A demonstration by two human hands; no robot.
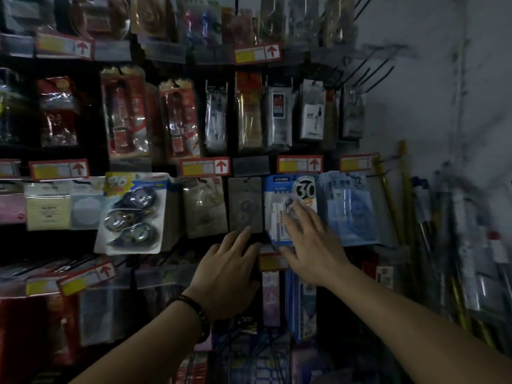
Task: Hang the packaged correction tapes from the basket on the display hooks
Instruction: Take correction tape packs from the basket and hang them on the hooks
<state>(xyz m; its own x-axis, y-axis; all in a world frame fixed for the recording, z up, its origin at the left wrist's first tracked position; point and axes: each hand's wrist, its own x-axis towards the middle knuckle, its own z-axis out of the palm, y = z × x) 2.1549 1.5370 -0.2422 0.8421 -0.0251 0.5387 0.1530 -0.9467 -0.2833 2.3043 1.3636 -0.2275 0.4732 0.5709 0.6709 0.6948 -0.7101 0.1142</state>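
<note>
Hanging in the middle row of the display, the packaged correction tape point(277, 207) is a blue-and-white card with a clear blister. A large "30" sits in a dark dial at its upper right, and the small white lettering on the blue band along its top is too blurred to read. The right hand point(310, 245) lies flat on the lower front of this pack, fingers straight and spread. The left hand point(230, 270), with a dark beaded bracelet point(194, 309) on its wrist, reaches out just to the left. Its fingers are straight and close together, and their tips are at the bottom edge of a grey pack point(245, 203) that hangs beside the blue one. To the right of the tape hangs one pale-blue pack point(350, 209) marked "12". Farther left hangs a three-pack point(133, 214), with three dark dispensers stacked under one blister and a yellow-topped card. Three price tags point(205, 166) in the row just above carry red arrows pointing up.
</note>
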